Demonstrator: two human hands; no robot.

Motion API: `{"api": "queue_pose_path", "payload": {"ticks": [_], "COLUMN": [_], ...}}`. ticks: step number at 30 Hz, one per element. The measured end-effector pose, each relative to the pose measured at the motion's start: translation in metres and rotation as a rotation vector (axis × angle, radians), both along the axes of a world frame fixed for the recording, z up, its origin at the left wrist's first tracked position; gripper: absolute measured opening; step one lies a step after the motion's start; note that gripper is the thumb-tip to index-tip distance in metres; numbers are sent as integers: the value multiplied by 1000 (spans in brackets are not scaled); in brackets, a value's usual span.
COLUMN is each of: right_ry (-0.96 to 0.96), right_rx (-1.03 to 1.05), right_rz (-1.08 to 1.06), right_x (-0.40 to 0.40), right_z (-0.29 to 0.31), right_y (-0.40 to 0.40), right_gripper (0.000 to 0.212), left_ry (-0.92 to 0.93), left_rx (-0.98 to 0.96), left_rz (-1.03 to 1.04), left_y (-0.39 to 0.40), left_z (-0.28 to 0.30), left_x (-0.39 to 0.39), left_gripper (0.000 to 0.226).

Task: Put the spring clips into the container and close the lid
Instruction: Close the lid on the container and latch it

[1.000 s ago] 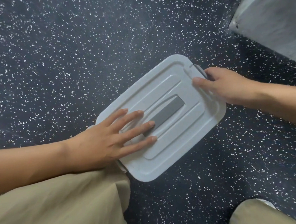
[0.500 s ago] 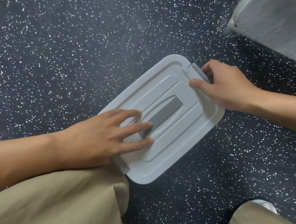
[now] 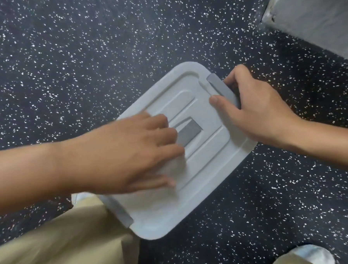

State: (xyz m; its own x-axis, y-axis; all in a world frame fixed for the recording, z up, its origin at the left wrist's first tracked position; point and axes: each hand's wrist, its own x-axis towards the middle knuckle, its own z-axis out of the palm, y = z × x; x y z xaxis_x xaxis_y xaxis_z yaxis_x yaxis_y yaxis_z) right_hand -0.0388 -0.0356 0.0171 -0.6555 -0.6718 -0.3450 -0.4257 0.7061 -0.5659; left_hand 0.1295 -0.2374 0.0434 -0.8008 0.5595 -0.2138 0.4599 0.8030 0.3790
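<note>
Container: pale grey plastic box, on the dark speckled floor between my knees, set at a slant. Lid: in place on top, covering it; dark grey handle strip at centre. Spring clips: none visible.

My left hand: palm down on the lid, fingers spread flat, blurred; grip open, clamping nothing.

My right hand: grip closed on the far grey latch, thumb resting on the lid.

Near latch: beside my tan trouser leg.
</note>
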Motion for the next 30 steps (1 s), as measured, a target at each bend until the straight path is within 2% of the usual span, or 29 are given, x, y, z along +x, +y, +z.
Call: {"api": "queue_pose_path", "payload": {"ticks": [4, 8, 19, 26, 30], "right_ry": [-72, -39, -156, -58, 54], "right_rx": [6, -56, -183, -130, -54], "right_rz": [35, -15, -141, -149, -227], "right_x": [-5, -3, -5, -1, 6], "right_z": [-15, -29, -39, -34, -28], "right_y": [5, 7, 10, 9, 11], "right_gripper": [30, 34, 38, 45, 53], "left_ry": [106, 193, 341, 351, 346], "left_rx": [34, 59, 40, 27, -6], "left_rz": [48, 82, 159, 180, 197], "left_y": [22, 39, 48, 50, 53], "left_z": [-15, -28, -51, -50, -45], "left_x": [-37, -53, -55, -55, -54], "left_gripper": [38, 30, 30, 30, 26]}}
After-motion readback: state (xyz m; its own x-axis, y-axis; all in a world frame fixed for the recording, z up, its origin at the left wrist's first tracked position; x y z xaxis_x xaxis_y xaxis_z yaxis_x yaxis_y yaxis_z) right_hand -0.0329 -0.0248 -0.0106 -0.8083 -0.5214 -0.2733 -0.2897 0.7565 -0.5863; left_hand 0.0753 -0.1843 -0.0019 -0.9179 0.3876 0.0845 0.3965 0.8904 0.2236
